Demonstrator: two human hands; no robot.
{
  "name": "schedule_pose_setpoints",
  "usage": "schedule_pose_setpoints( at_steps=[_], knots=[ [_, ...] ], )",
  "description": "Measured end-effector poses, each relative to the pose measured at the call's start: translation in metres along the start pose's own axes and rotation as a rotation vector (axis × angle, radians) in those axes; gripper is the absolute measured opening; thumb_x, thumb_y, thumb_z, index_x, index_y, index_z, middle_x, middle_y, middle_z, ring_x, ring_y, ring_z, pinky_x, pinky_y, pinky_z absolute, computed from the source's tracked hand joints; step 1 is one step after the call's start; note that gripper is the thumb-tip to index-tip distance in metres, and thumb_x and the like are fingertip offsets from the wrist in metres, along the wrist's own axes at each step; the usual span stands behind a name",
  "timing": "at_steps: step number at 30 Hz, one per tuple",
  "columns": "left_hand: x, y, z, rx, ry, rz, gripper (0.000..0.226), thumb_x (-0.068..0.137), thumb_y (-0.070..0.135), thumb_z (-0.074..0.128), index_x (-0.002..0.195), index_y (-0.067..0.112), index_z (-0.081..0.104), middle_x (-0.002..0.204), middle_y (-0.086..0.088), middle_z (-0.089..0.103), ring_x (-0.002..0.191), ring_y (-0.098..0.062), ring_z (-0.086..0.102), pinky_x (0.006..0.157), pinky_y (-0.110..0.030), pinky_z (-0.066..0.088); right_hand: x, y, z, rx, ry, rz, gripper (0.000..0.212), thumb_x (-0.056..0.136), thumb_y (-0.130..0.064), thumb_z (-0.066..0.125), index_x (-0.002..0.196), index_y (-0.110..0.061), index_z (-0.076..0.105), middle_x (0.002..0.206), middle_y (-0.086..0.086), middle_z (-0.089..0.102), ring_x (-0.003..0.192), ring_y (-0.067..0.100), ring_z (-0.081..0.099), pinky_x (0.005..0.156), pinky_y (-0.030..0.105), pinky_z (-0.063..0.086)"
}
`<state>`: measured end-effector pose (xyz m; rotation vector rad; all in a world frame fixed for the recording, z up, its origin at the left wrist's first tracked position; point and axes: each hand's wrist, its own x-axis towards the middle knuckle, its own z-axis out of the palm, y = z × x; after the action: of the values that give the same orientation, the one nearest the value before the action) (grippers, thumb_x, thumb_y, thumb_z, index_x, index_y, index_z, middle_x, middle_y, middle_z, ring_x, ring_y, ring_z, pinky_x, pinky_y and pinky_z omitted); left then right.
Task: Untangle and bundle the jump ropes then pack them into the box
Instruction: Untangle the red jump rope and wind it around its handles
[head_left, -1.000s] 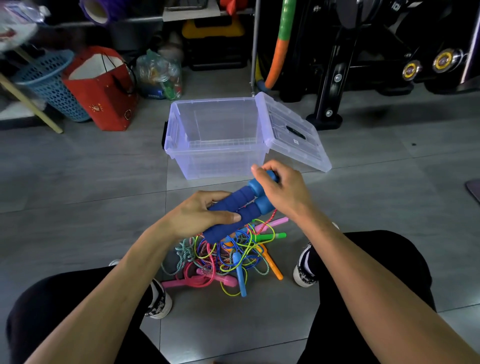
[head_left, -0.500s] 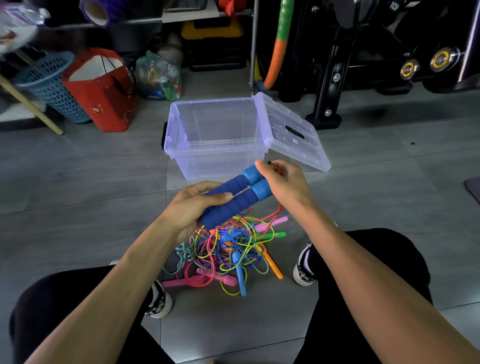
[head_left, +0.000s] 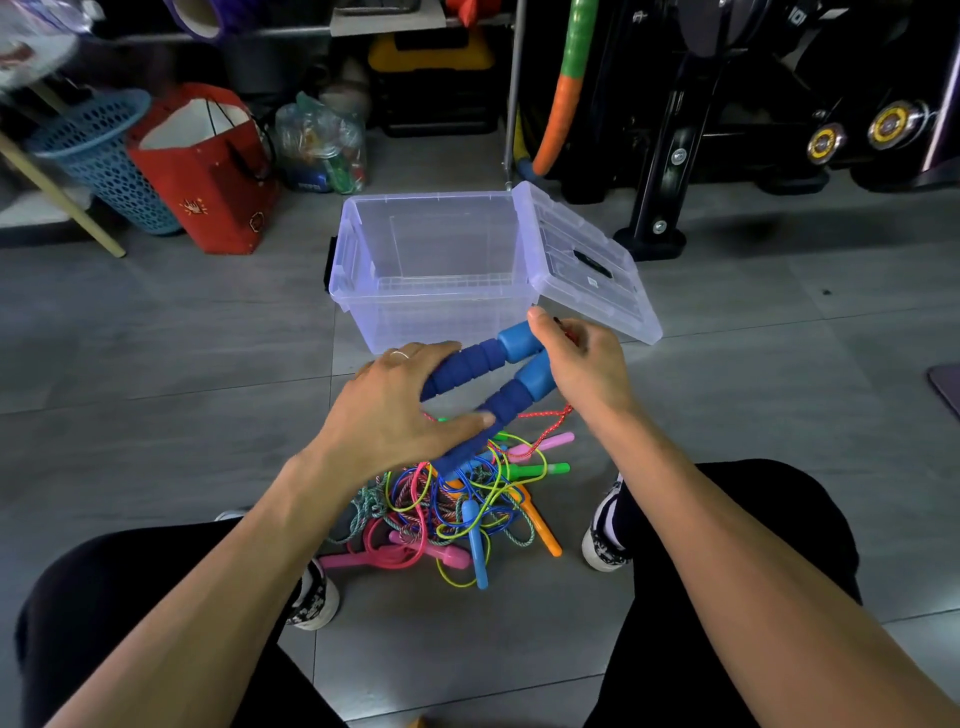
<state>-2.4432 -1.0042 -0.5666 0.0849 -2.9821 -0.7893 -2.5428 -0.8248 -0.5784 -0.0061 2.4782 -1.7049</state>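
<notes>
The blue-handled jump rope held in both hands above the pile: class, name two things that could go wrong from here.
1. Its red cord hangs toward the tangled pile; lifting the blue handles might snag and drag other ropes.
2. The left hand and right hand grip only the handles, so the loose cord may uncoil before reaching the box.
</notes>
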Motion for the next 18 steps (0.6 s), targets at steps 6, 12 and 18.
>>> schedule_pose_setpoints(
  at_steps=[6,12,18],
  knots=[
    [0.002,0.001,0.018,0.422,-0.033,0.013,0.084,0.069,0.054,0.069,0.137,0.016,0.039,0.112,-0.003,0.058,0.102,-0.029,0.059,0.087,-0.038,0.043,-0.003,-0.001,0.007,-0.001,0.058,0.049,0.048,0.091,-0.047,0.059,0.056,-0.017,0.045,0.055,-0.006,0.044,0.053,0.011,0.042,0.054,0.027,0.035],
    [0.003,0.006,0.018,0.405,0.069,-0.033,0.038,0.065,0.023,0.062,0.099,0.013,0.047,0.093,-0.002,0.058,0.084,-0.029,0.059,0.063,-0.030,0.030,-0.005,0.000,0.013,-0.027,-0.019,0.079,0.041,0.092,-0.048,0.055,0.067,-0.016,0.057,0.065,-0.004,0.052,0.060,0.010,0.048,0.055,0.025,0.038],
    [0.002,0.002,0.026,0.460,0.072,0.032,0.039,0.065,0.026,0.065,0.098,0.011,0.051,0.089,-0.004,0.058,0.079,-0.030,0.060,0.064,-0.030,0.030,-0.005,-0.001,0.012,-0.053,-0.029,0.048,0.045,0.092,-0.049,0.055,0.080,-0.007,0.063,0.068,-0.001,0.055,0.064,0.013,0.051,0.058,0.028,0.040]
  ],
)
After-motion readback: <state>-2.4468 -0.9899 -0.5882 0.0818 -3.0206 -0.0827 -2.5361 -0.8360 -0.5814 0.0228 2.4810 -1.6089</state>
